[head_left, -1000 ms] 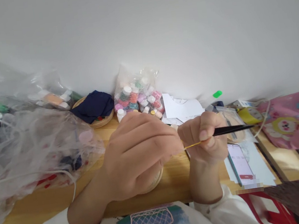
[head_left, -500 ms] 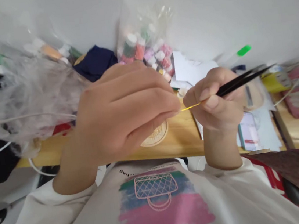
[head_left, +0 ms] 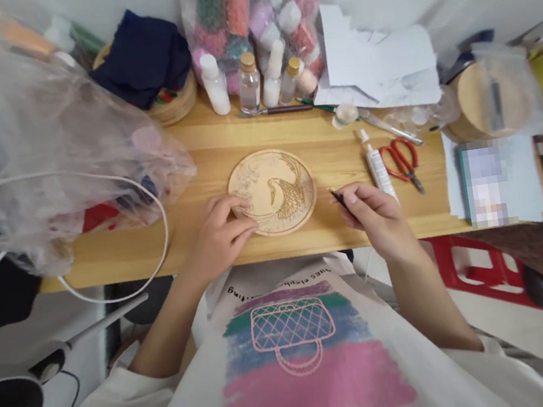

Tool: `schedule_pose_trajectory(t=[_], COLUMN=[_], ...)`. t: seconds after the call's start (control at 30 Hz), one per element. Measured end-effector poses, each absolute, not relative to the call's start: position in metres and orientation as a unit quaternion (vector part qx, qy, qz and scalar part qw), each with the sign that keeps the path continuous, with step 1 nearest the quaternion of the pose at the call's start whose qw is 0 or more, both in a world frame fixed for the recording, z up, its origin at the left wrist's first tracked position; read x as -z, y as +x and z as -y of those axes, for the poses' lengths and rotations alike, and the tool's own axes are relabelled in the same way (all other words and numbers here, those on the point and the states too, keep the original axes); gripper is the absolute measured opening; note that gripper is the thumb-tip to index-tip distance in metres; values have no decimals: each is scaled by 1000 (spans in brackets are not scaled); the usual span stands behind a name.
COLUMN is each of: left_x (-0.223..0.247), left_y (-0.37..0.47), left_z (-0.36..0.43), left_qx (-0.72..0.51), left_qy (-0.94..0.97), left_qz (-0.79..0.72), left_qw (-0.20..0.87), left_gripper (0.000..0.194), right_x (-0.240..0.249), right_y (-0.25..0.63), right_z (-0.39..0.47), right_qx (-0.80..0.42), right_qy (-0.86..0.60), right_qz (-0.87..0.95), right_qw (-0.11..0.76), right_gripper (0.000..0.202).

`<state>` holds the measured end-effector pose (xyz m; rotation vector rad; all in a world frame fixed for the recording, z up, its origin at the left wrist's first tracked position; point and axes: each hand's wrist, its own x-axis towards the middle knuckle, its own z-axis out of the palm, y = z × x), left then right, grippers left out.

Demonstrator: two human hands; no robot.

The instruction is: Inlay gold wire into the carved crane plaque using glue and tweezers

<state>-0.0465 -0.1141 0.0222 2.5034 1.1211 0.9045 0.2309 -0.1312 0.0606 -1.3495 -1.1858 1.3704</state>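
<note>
A round wooden disc (head_left: pixel 260 191) with a gold bird design and fine outlines lies flat on the wooden table (head_left: pixel 191 208). My left hand (head_left: pixel 220 234) rests at the disc's lower left edge, thumb and fingers apart, with nothing visible between them. To the right of the disc, my right hand (head_left: pixel 371 213) is closed round the black tweezers (head_left: pixel 339 199), whose tips point up and left toward the disc. A tiny yellow bit shows at the tips, too small to make out.
Red-handled pliers (head_left: pixel 400 162) and a white glue tube (head_left: pixel 377 165) lie right of the disc. Small bottles (head_left: pixel 249 85) stand behind it. Plastic bags (head_left: pixel 65 138) and a white cable (head_left: pixel 165 222) are at left; papers (head_left: pixel 377 60) and a phone (head_left: pixel 485 183) at right.
Both hands have come down to the table and apart, and the yellow wire no longer stretches between them. The tweezers now point left. The view has tilted down, showing the whole disc.
</note>
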Motion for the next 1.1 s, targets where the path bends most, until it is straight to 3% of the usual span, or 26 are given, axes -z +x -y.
schedule_pose_trajectory(t=[0.6, 0.93, 1.1], left_x=[-34, -33, -28], left_y=[-44, -50, -63], left_z=[107, 115, 118], left_qx=[-229, -222, -241], left_qy=[895, 896, 882], left_qz=[-361, -375, -394], left_qw=[126, 83, 94], left_gripper=[14, 11, 17], right_x=[-67, -60, -44], right_y=[223, 223, 219], right_z=[127, 126, 123], right_qx=[-557, -470, -358], right_qy=[-576, -627, -714], right_qz=[484, 537, 553], right_qw=[351, 314, 238], right_gripper=[45, 48, 39])
